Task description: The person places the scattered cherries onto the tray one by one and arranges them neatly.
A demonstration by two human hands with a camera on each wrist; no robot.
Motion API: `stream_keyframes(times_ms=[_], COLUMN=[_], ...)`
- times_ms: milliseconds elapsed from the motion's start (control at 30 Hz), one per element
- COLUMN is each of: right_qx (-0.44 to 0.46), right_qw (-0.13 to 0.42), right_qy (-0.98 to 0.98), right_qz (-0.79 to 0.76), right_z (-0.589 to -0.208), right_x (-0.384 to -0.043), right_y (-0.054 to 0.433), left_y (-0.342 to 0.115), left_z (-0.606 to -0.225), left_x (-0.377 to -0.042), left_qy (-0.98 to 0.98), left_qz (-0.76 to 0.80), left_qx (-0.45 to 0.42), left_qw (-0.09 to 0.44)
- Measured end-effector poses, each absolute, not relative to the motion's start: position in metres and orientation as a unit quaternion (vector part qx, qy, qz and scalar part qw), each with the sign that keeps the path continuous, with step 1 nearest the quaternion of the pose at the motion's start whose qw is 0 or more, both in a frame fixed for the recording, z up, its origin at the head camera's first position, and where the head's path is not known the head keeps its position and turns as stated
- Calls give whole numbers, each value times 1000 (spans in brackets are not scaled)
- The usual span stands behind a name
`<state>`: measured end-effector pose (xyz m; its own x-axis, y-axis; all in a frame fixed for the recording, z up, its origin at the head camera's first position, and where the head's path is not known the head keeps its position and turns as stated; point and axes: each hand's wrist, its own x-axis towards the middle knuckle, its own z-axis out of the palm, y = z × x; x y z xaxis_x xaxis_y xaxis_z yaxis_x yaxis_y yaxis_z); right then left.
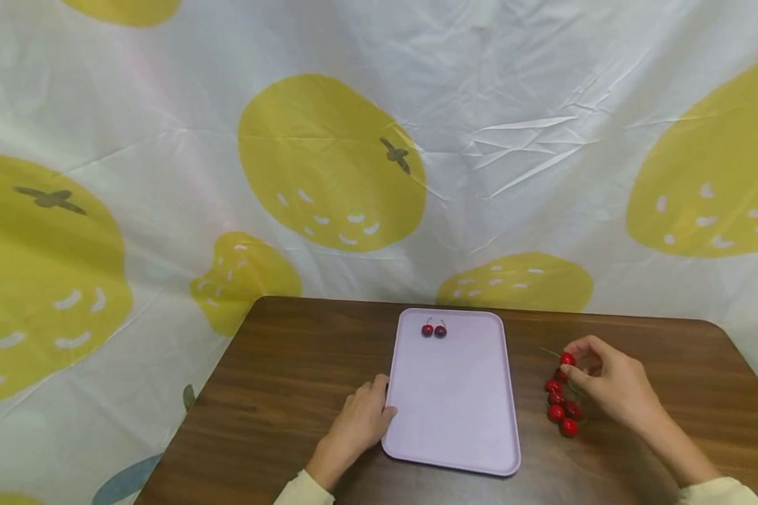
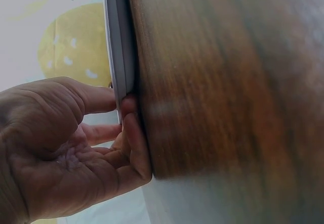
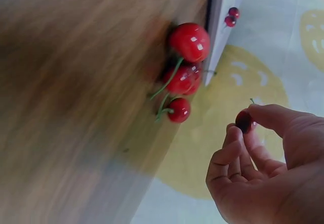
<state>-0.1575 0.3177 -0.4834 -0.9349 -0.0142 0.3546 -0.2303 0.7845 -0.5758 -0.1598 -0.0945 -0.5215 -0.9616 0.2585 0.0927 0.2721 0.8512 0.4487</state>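
Note:
A pale lilac rectangular tray (image 1: 449,400) lies on the table, with two dark red cherries (image 1: 440,332) side by side near its far edge, stems up. My left hand (image 1: 361,415) grips the tray's left side; in the left wrist view its thumb presses the rim (image 2: 115,47) from above and its fingers curl underneath. To the right of the tray, my right hand (image 1: 620,384) pinches a single cherry (image 3: 244,122) between thumb and fingertips, raised off the table in the right wrist view. Several red cherries (image 1: 556,413) with green stems lie in a loose cluster just below that hand.
The brown wood-grain table (image 1: 296,372) has rounded far corners. Behind it hangs a white cloth (image 1: 454,196) printed with big yellow fruit, close against the table's far edge. Bare wood shows between the tray and the cherry cluster.

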Motion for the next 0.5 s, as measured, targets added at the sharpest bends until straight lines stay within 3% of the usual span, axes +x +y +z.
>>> stream_keyframes(times_ms=[500], right_qx=[79], right_qw=[204], right_qy=[-911], right_qz=[349], right_z=[-472], right_x=[-196], right_y=[254], left_y=[-95], left_z=[-521], left_x=[-159], left_qy=[-963], left_qz=[-235], left_qx=[-131], left_qw=[7])
